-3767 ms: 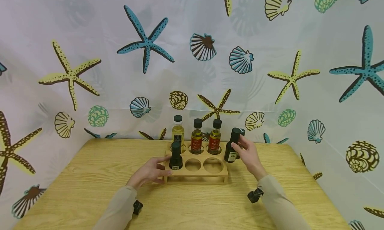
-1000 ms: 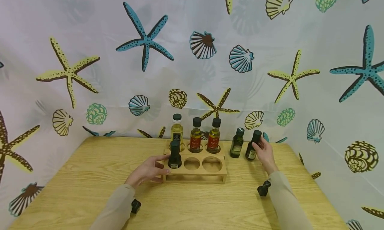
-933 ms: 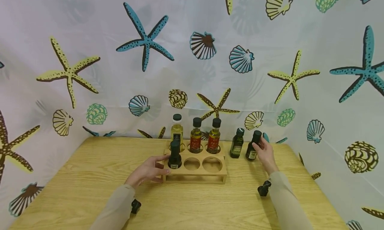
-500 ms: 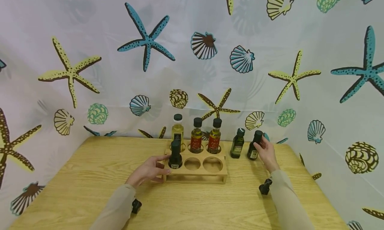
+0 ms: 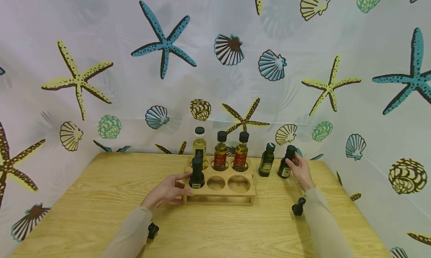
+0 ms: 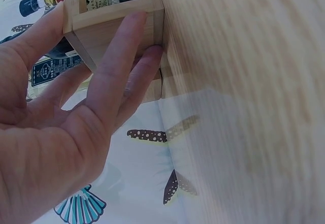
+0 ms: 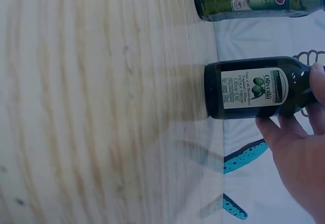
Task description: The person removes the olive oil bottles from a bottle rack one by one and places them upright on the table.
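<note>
My right hand (image 5: 300, 171) pinches the neck of a small dark olive oil bottle (image 5: 286, 169), which stands upright on the table at the right. The right wrist view shows the white label of this olive oil bottle (image 7: 254, 88); its cap is out of frame there. My left hand (image 5: 167, 190) holds the left end of a two-tier wooden bottle rack (image 5: 220, 200). Several of its fingers (image 6: 114, 71) lie against the end panel. Beside that hand, a dark bottle (image 5: 196, 174) sits in the front-left hole.
A yellow oil bottle (image 5: 199, 147) and two red-labelled bottles (image 5: 220, 157) fill the back row. Two front holes hold nothing. A green olive oil bottle (image 5: 266, 161) stands between the rack and my right hand. A patterned cloth (image 5: 215, 82) hangs behind the table (image 5: 215, 232).
My right hand has carried the dark olive oil bottle from beside the rack rightward, past the green bottle, down onto the table. Over the last second, both hands have stayed nearly still.
</note>
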The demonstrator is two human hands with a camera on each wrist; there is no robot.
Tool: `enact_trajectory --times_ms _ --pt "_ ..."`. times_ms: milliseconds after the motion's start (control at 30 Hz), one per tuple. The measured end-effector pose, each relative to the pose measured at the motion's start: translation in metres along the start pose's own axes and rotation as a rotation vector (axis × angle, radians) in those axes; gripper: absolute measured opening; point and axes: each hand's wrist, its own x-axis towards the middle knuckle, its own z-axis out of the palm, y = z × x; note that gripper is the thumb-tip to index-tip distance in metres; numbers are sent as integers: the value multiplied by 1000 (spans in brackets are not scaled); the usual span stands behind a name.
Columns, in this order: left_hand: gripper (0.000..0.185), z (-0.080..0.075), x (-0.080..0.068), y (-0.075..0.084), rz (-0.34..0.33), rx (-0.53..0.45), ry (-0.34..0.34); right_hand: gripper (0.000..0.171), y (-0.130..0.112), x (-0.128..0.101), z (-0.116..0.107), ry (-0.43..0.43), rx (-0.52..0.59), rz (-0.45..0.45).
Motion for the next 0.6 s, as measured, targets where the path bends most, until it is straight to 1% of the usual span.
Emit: enact_trajectory --times_ms 367,600 --pt "74 -1 -1 1 -1 7 7 63 2 5 -4 -22 -68 -23" --pt "74 0 -1 2 2 3 4 62 1 5 -5 -22 -59 -17"
